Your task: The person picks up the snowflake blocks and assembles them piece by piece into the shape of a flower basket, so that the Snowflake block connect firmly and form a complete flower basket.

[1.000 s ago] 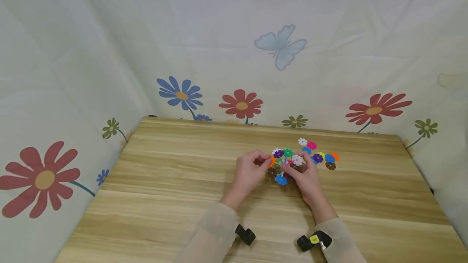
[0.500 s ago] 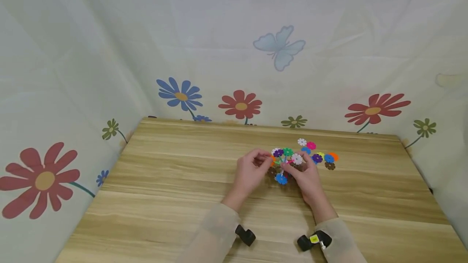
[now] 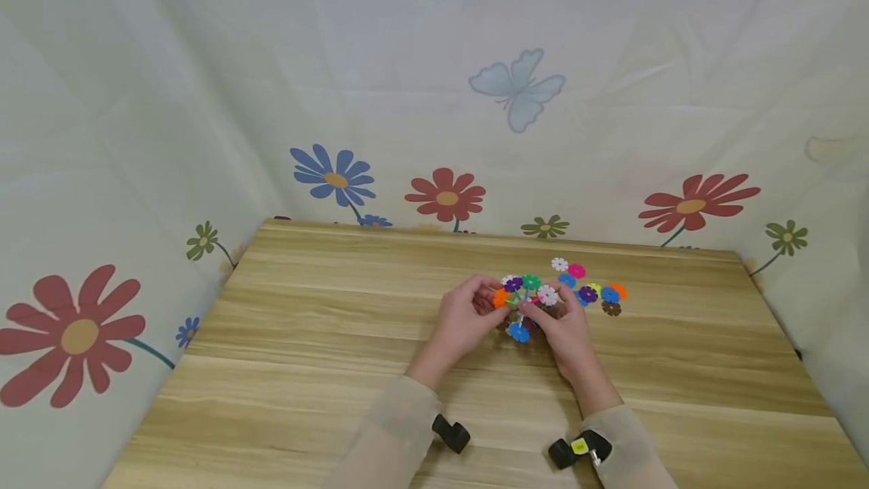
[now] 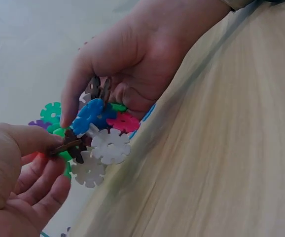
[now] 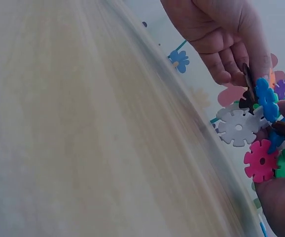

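Both hands hold a cluster of joined plastic snowflake discs (image 3: 519, 332), in white, blue, green, purple, pink, orange and brown. In the left wrist view, thumb and fingers of my left hand (image 3: 465, 315) pinch a brown disc (image 4: 66, 147) at the cluster's near side. An orange disc (image 3: 500, 298) shows beside those fingers in the head view. My right hand (image 3: 566, 327) grips the cluster from the other side, its thumb reaching in among the discs. White discs (image 4: 111, 146) and a pink disc (image 5: 261, 161) face outward. The right fingertips are partly hidden behind the cluster.
Beyond the right hand, several loose discs lie on the wooden table (image 3: 326, 285): a white disc (image 3: 560, 264), a pink disc (image 3: 576, 271), a purple disc (image 3: 588, 294) and a brown disc (image 3: 612, 309) among them. A flower-printed cloth (image 3: 380, 59) hangs behind the table.
The left thumb has shifted lower and the orange disc shows more fully. The cluster has moved slightly left and turned a little; the right hand keeps its grip.
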`<state>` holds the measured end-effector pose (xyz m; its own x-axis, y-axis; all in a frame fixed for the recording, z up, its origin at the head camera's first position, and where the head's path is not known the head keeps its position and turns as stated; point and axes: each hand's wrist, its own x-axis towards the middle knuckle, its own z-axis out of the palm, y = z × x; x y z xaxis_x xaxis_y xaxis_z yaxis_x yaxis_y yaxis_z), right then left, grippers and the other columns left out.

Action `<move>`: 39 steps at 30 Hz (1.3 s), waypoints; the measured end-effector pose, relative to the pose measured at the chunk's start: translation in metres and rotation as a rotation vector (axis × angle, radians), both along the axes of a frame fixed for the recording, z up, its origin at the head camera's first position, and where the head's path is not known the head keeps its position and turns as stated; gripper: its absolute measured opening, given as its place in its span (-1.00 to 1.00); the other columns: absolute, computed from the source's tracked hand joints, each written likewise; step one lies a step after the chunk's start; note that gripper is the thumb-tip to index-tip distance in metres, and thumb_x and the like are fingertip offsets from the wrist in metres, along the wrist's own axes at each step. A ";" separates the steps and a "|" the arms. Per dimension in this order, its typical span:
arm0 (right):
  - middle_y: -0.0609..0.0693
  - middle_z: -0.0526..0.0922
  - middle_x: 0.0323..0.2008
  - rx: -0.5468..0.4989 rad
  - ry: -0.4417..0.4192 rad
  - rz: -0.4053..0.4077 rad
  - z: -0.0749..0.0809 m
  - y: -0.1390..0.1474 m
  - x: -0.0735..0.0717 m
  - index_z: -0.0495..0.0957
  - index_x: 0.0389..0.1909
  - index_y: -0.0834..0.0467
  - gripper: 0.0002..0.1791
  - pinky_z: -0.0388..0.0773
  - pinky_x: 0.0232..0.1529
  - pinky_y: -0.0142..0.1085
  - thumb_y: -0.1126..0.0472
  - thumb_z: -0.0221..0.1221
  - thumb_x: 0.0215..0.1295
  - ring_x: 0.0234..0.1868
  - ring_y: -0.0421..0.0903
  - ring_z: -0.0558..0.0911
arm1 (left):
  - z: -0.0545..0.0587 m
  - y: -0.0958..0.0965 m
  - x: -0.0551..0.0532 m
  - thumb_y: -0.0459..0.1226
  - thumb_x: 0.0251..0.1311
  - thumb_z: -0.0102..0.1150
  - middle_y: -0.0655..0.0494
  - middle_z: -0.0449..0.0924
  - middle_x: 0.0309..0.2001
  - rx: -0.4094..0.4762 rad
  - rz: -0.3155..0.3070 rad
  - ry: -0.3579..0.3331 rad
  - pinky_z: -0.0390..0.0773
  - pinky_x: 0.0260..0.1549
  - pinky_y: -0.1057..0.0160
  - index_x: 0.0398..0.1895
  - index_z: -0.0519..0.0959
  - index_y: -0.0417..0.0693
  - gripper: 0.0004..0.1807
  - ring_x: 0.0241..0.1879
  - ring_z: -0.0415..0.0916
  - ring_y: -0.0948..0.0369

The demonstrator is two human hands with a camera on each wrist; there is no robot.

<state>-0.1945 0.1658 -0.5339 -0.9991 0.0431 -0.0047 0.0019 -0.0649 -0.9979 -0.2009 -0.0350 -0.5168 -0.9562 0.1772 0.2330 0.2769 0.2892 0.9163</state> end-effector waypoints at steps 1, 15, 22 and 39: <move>-0.14 0.77 -0.26 -0.001 -0.006 0.008 0.000 0.000 0.000 0.45 0.12 0.26 -0.60 0.65 -0.17 -0.38 0.36 0.43 0.42 -0.22 -0.21 0.72 | -0.001 -0.001 -0.001 -0.42 0.29 0.54 0.13 0.67 -0.22 0.006 -0.004 -0.012 0.67 -0.26 0.39 0.09 0.69 -0.10 -0.65 -0.29 0.59 0.28; 0.16 0.77 0.07 0.095 -0.077 0.090 0.005 0.002 -0.004 0.61 0.27 0.31 -0.60 0.78 -0.01 -0.21 0.09 0.26 0.66 -0.07 -0.03 0.80 | -0.010 -0.041 -0.022 -0.33 0.29 0.56 0.01 0.72 -0.20 0.096 0.168 -0.180 0.70 -0.21 0.28 -0.07 0.75 -0.21 -0.77 -0.25 0.65 0.15; 0.35 0.64 0.29 0.139 -0.046 0.213 0.007 -0.015 -0.005 0.54 0.43 0.34 -0.51 0.76 0.07 -0.20 0.30 0.31 0.57 0.10 -0.03 0.75 | -0.014 -0.064 -0.031 -0.33 0.34 0.50 -0.05 0.76 -0.17 0.177 0.224 -0.242 0.78 -0.21 0.20 -0.02 0.77 -0.24 -0.78 -0.24 0.73 0.14; 0.32 0.75 0.10 0.150 0.025 0.188 0.005 -0.085 -0.046 0.65 0.25 0.37 -0.62 0.79 0.03 -0.07 0.39 0.36 0.48 0.02 0.05 0.79 | -0.016 -0.111 -0.042 -0.59 0.36 0.34 -0.30 0.78 -0.02 0.448 0.355 -0.184 0.78 -0.01 0.20 0.05 0.72 -0.45 -0.77 -0.11 0.74 0.18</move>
